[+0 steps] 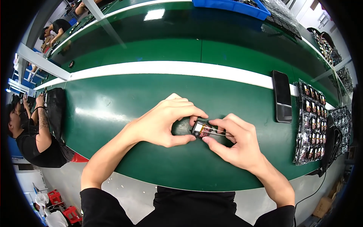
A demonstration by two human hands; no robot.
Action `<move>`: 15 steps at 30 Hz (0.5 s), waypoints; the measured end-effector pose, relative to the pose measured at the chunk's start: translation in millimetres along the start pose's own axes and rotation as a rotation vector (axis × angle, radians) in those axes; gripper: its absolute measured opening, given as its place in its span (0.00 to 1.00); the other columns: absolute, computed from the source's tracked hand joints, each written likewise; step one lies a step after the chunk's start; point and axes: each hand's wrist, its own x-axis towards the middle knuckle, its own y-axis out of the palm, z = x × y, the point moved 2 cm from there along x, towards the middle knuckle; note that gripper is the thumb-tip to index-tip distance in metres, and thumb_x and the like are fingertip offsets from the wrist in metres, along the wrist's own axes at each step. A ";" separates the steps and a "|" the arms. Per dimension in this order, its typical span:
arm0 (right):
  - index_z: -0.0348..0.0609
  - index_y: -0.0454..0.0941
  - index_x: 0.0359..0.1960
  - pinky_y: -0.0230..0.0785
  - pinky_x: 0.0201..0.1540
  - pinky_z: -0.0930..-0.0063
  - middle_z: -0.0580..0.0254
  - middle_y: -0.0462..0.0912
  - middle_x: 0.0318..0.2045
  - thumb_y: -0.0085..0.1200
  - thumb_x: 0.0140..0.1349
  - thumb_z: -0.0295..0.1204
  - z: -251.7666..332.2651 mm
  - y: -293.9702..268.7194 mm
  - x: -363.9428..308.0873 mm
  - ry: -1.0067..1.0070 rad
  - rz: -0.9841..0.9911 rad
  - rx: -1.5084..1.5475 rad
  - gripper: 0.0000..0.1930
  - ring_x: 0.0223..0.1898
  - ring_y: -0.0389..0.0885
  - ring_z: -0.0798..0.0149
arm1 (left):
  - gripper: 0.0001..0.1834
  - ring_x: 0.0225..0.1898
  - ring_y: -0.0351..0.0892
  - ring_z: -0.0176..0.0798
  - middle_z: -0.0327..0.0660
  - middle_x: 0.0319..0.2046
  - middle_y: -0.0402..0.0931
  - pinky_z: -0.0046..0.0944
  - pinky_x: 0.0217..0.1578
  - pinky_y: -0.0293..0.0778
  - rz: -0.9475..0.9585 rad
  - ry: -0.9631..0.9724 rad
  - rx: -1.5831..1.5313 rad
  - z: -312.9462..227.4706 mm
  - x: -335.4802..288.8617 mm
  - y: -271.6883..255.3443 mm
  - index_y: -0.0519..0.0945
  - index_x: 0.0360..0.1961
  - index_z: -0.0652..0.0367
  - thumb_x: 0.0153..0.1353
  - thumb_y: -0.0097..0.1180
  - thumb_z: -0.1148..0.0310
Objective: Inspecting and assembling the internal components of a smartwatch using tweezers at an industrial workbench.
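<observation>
A small black electronic module with a white block and reddish circuitry showing lies at the middle of the green table. My left hand curls around its left side, closed on it with the thumb at the near edge and the fingers at the far edge. From the right, my right hand grips thin metal tweezers, their prongs pointing left at the module. The thumb and forefinger of that hand also come close to the module's right end. Whether the tweezer tips touch a part is too small to tell.
To the right, a black phone leans over a white rail. Beside it stands a clear tray of several similar modules, with a dark cable past it. A blue bin sits far back. People work at left.
</observation>
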 end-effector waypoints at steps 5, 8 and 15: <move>0.40 0.88 0.54 0.74 0.24 0.60 0.64 0.81 0.33 0.82 0.59 0.38 -3.8 9.8 -4.5 -0.092 -0.007 -0.188 0.25 0.22 0.84 0.58 | 0.35 0.37 0.78 0.36 0.34 0.37 0.87 0.40 0.50 0.70 0.001 -0.007 -0.039 -2.8 2.2 -0.8 0.90 0.63 0.52 0.50 0.85 0.68; 0.44 0.87 0.55 0.76 0.25 0.57 0.63 0.83 0.35 0.80 0.62 0.39 -3.7 5.9 -4.0 -0.072 -0.002 -0.165 0.23 0.24 0.85 0.55 | 0.34 0.36 0.76 0.36 0.32 0.37 0.88 0.40 0.52 0.69 0.025 -0.026 -0.003 -6.0 4.6 -0.1 0.90 0.62 0.52 0.50 0.86 0.68; 0.38 0.87 0.51 0.81 0.29 0.63 0.62 0.84 0.36 0.80 0.58 0.37 -4.0 -5.7 -8.6 -0.086 0.010 -0.208 0.23 0.29 0.89 0.57 | 0.38 0.34 0.73 0.34 0.27 0.37 0.88 0.40 0.53 0.67 0.082 -0.097 0.005 -8.7 8.3 -2.9 0.90 0.63 0.48 0.46 0.88 0.63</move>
